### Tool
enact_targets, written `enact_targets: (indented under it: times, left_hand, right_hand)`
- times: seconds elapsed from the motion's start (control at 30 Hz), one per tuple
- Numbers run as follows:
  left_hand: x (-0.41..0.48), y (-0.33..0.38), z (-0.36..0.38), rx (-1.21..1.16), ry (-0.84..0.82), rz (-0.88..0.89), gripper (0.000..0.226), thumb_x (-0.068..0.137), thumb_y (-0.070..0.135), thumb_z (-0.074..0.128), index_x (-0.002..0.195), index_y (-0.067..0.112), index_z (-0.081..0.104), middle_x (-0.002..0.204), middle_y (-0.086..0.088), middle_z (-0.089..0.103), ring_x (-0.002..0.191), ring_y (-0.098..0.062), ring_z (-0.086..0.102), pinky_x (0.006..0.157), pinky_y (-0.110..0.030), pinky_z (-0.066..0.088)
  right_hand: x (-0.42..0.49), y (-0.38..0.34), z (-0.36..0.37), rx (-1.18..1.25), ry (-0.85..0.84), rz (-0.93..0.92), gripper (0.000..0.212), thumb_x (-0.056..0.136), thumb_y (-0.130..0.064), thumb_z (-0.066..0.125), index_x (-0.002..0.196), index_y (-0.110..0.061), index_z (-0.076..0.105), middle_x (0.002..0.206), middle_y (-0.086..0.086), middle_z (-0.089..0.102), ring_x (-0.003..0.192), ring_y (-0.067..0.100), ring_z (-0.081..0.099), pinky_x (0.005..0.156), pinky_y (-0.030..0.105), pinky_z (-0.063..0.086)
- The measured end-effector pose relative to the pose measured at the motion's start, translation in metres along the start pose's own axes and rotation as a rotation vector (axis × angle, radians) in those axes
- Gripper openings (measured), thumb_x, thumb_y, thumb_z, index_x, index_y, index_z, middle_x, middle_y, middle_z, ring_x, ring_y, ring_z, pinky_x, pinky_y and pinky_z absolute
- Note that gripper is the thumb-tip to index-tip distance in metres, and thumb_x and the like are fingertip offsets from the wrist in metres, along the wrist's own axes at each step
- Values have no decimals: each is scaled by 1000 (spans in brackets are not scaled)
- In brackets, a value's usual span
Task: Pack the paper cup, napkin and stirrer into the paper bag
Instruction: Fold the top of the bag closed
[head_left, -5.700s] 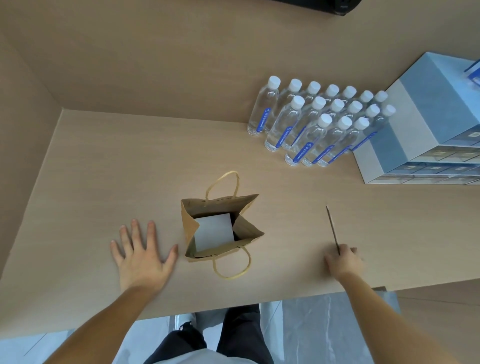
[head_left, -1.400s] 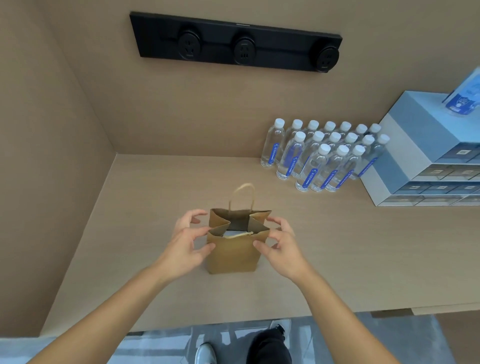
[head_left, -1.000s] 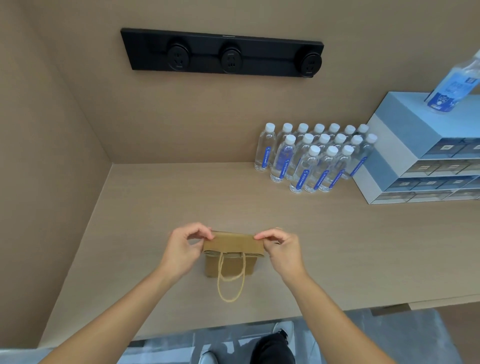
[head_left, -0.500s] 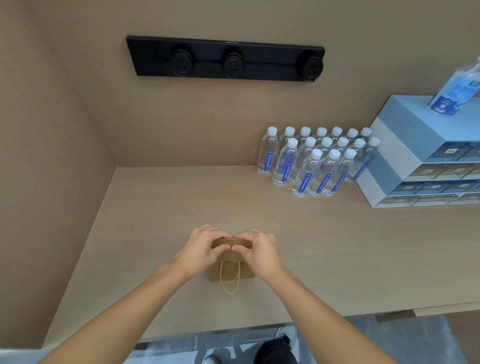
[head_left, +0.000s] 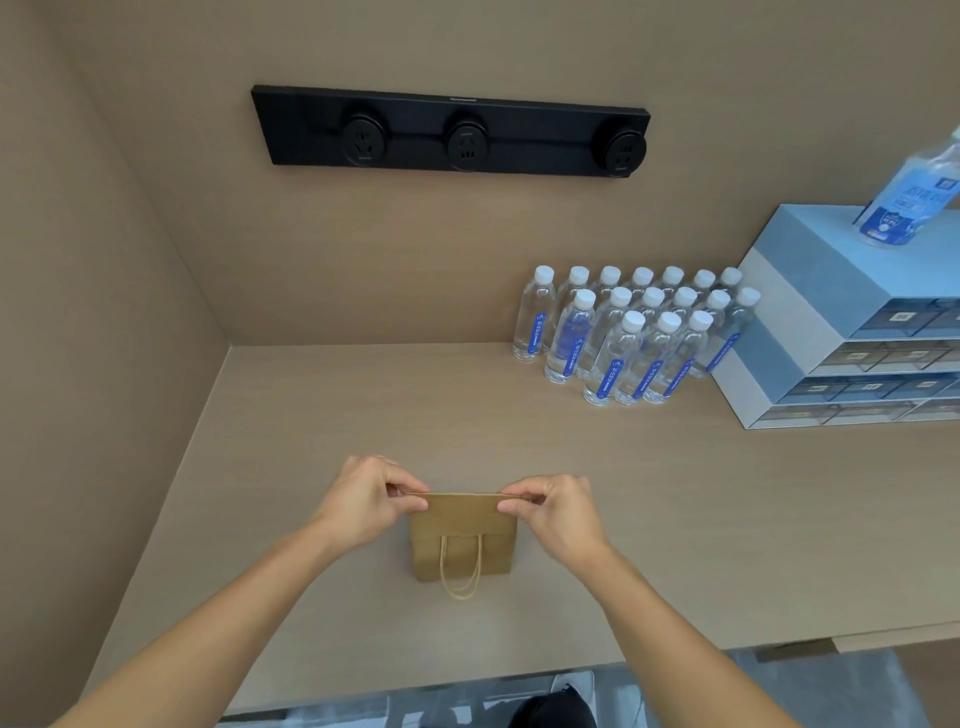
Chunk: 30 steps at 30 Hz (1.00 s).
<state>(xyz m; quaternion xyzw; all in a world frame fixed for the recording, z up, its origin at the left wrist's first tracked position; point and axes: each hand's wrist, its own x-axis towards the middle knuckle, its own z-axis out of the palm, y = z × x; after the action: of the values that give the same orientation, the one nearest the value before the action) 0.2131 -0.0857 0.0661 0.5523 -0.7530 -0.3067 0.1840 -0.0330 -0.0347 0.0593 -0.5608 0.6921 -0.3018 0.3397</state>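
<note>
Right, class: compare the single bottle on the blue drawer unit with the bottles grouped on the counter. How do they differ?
The single bottle stands on top of the blue drawer unit; the grouped bottles stand on the counter. The single bottle looks bigger and is alone; the grouped ones stand in rows. Its label is wide and wraps the body; theirs are narrow vertical strips. All are clear with blue labels.

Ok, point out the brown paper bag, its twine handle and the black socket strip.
brown paper bag (head_left: 462, 514), head view, folded-over top flap.
twine handle (head_left: 460, 577), head view, hanging loop.
black socket strip (head_left: 415, 132), head view, bare panel between sockets.
</note>
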Motion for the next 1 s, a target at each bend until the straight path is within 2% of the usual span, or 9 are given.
enact_targets:
  times: [0.07, 0.2, 0.33, 0.47, 0.57, 0.67, 0.8, 0.9, 1.0]
  left_hand:
    - [3, -2, 0, -18, 0, 7, 12, 71, 26, 86, 81, 29, 81, 64, 14, 66, 62, 1, 56, 61, -6, 37]
    - [7, -8, 3, -92, 26, -17, 12, 69, 25, 88, 75, 32, 80, 57, 20, 63, 60, -1, 52, 58, -12, 38]
    - [5, -14, 9, -171, 34, -52, 15, 63, 27, 92, 70, 32, 79, 66, 21, 64, 57, -6, 49, 57, -17, 38]
    - [2, -18, 21, -248, -74, -63, 23, 60, 22, 93, 74, 32, 78, 86, 11, 70, 66, -12, 59, 67, -24, 47]
    - [0, -20, 33, -313, -110, -72, 33, 58, 18, 94, 75, 37, 73, 90, 12, 72, 77, -2, 64, 68, -14, 47]
    - [4, -24, 41, -390, -104, -111, 27, 57, 20, 94, 75, 31, 77, 87, 7, 74, 78, -11, 68, 69, -18, 51]
    - [16, -26, 40, -413, -109, -130, 27, 57, 20, 94, 78, 26, 78, 88, -4, 75, 80, -26, 71, 73, -34, 55]
    - [28, -26, 39, -405, -98, -137, 25, 55, 22, 93, 74, 28, 77, 84, -3, 74, 69, -13, 67, 68, -31, 53]
    - [47, -23, 34, -415, -95, -141, 27, 55, 19, 94, 68, 35, 76, 70, 13, 69, 63, -10, 62, 66, -29, 49]
  right_hand:
    - [3, 3, -2, 3, -4, 6, 10, 75, -17, 82, 84, -17, 82, 75, 3, 78, 63, 6, 62, 61, 2, 43]
    - [9, 7, -5, 9, -21, 3, 7, 74, -17, 83, 80, -16, 81, 65, -4, 72, 54, -5, 57, 58, 5, 42]
    - [10, 14, -3, 21, -48, 28, 8, 71, -16, 85, 78, -16, 81, 53, -15, 59, 48, -3, 50, 54, 7, 39]
    - [5, 24, 9, 38, -131, 70, 9, 72, -21, 84, 80, -22, 80, 72, -11, 74, 60, 12, 49, 61, 23, 44]
    - [5, 27, 16, 91, -162, 112, 16, 72, -21, 84, 86, -27, 81, 80, -14, 77, 66, 11, 55, 71, 28, 50]
    - [8, 28, 18, 127, -182, 131, 18, 71, -19, 85, 85, -29, 81, 76, -18, 77, 63, 3, 63, 73, 25, 52]
    - [15, 28, 16, 189, -181, 159, 17, 70, -17, 85, 84, -26, 81, 83, -10, 80, 77, 10, 75, 75, 22, 57]
    - [25, 27, 15, 226, -173, 158, 16, 70, -14, 85, 79, -28, 82, 83, -9, 80, 80, 9, 76, 74, 20, 57]
    - [44, 22, 11, 257, -163, 170, 20, 69, -12, 85, 69, -31, 81, 77, -11, 79, 74, 4, 74, 69, 13, 52]
